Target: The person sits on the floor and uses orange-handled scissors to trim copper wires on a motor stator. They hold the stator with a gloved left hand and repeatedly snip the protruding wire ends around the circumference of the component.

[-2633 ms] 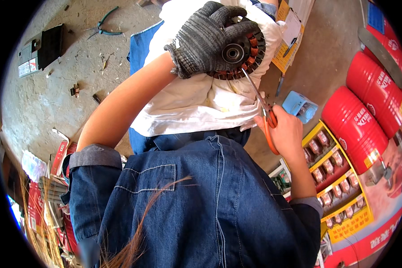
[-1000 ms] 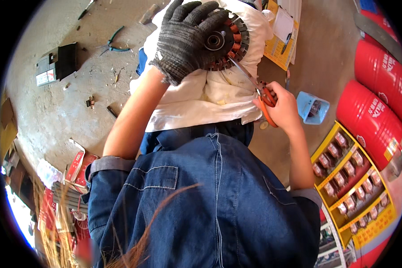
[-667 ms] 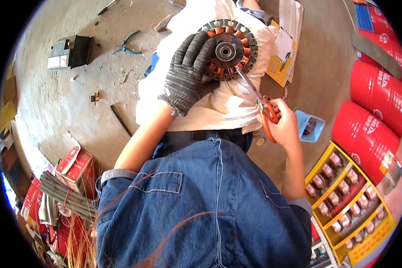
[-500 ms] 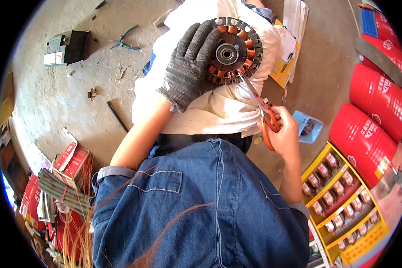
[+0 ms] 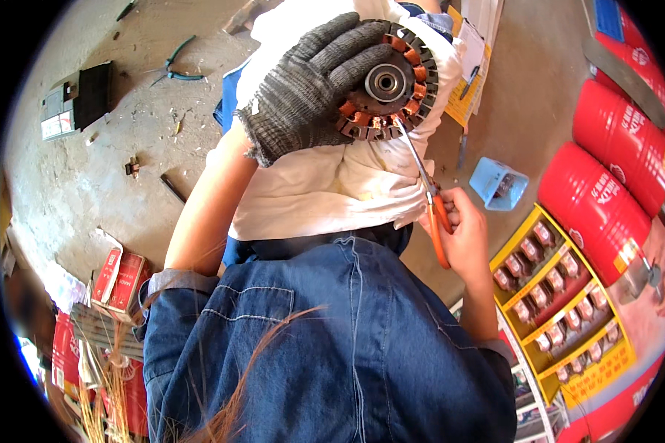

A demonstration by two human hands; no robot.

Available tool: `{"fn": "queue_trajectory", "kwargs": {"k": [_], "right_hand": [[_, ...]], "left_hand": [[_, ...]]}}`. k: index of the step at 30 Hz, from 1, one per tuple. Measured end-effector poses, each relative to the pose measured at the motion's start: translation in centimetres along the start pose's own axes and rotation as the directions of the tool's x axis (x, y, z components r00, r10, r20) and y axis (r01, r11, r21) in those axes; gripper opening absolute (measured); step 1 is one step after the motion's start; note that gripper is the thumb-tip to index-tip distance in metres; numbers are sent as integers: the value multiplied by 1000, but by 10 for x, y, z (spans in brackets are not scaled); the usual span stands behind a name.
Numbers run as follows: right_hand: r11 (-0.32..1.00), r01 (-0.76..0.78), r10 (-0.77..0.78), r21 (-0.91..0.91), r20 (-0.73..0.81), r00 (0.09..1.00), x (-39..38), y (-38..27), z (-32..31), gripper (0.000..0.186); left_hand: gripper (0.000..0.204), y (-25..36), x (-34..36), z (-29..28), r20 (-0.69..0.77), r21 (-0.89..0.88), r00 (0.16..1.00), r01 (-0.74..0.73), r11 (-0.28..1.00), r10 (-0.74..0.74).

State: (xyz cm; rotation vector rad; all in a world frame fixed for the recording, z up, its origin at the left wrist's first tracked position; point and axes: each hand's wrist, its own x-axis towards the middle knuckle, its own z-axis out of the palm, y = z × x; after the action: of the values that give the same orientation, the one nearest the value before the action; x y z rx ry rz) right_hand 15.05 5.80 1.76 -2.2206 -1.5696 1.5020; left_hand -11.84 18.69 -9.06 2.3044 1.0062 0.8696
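In the head view, my left hand (image 5: pixel 314 81), in a dark grey knit glove, lies over the left side of a round motor stator (image 5: pixel 423 96) with copper windings and a bearing at its centre. Its fingers reach across the face and hold it on the white cloth (image 5: pixel 295 199) over my lap; the thumb is hidden. My bare right hand (image 5: pixel 462 225) is closed round the orange handles of long-nose pliers (image 5: pixel 415 156). Their slim metal jaws point up and left, with the tips at a copper winding on the near edge of the stator.
Blue-handled pliers (image 5: pixel 176 65) and a black box-shaped battery (image 5: pixel 77 100) lie on the floor to the left. To the right stand a light-blue container (image 5: pixel 497 183), red drums (image 5: pixel 595 203) and a yellow rack (image 5: pixel 528 347) of small bottles. A clipboard (image 5: pixel 471 52) lies at the far right.
My gloved hand has slid further over the stator, covering more of its upper left. The stator has shifted slightly right. The plier tips stay at the near windings. The whole view has shifted.
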Motion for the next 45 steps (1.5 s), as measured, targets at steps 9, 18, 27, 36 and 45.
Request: {"fn": "queue_trajectory", "kwargs": {"k": [9, 18, 27, 36, 45], "right_hand": [[995, -96, 96, 40, 4, 995, -7, -10, 2, 32], [971, -146, 109, 189, 194, 975, -8, 3, -7, 30], [952, -205, 131, 229, 301, 945, -13, -9, -13, 39], [481, -522, 23, 704, 585, 810, -11, -5, -12, 29], [870, -340, 230, 357, 316, 920, -42, -2, -1, 24]], "left_hand": [[93, 57, -48, 7, -195, -58, 877, 437, 898, -439], [49, 100, -73, 64, 469, -883, 557, 301, -359, -686], [29, 71, -85, 85, 601, -799, 514, 413, -437, -612], [28, 70, -91, 89, 570, -821, 558, 419, -388, -603], [32, 69, -84, 86, 566, -819, 538, 456, -349, -625]]}}
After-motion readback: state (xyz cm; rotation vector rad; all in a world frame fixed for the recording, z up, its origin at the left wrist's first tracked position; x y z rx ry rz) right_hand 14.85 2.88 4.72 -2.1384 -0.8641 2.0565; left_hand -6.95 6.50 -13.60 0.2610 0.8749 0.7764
